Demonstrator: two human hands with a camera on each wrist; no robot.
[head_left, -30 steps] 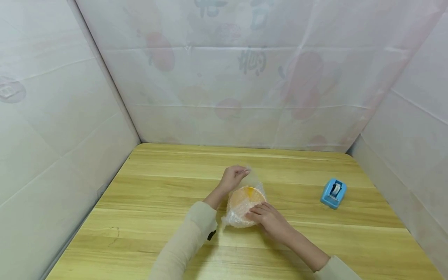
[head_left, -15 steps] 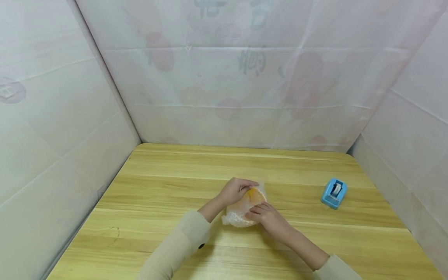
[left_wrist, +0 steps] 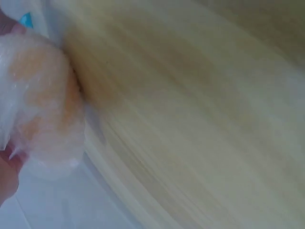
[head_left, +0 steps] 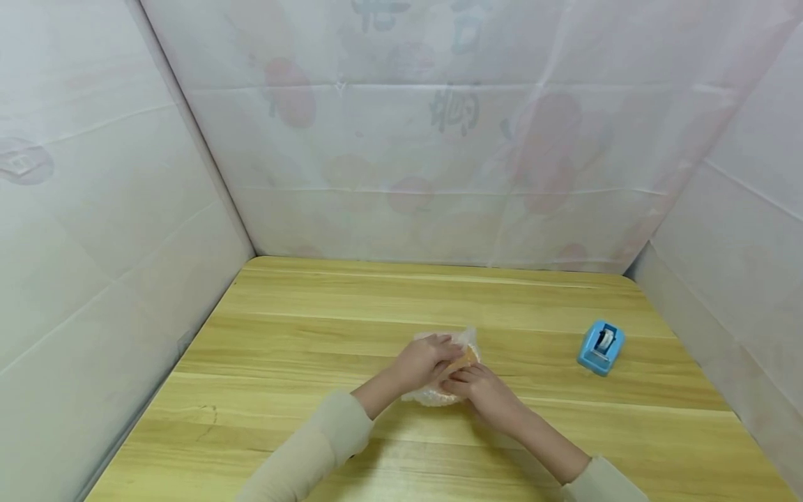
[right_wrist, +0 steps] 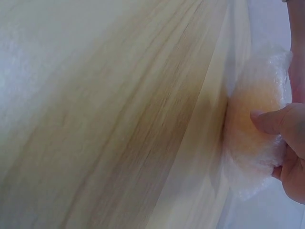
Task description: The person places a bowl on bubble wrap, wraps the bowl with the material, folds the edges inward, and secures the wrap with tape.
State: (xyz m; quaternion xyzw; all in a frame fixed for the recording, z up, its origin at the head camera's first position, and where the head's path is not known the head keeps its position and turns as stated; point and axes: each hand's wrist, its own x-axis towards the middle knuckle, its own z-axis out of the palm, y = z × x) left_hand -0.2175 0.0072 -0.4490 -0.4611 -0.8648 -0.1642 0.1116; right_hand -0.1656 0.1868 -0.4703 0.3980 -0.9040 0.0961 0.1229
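Note:
A round orange bowl [head_left: 465, 358] sits mid-table, wrapped in clear bubble wrap [head_left: 431, 399]. My left hand [head_left: 422, 362] lies over its top from the left, the fingers holding the folded flap of wrap down towards the middle. From the near right, my right hand [head_left: 488, 396] grips the rim, fingers on top. In the right wrist view its thumb [right_wrist: 269, 121] presses the outer side through the wrap. The left wrist view shows the bulging wrapped side [left_wrist: 47, 90] and part of the left hand [left_wrist: 7, 179] at the wrap. Both hands hide much of the bowl's top.
A blue tape dispenser [head_left: 600, 348] with a roll in it stands on the right part of the wooden table [head_left: 282, 335]. Pale cloth walls [head_left: 376, 223] close off the back and both sides.
My left hand has brought the raised flap of bubble wrap from the bowl's far side down over its top, towards me. The right hand has kept its grip in place.

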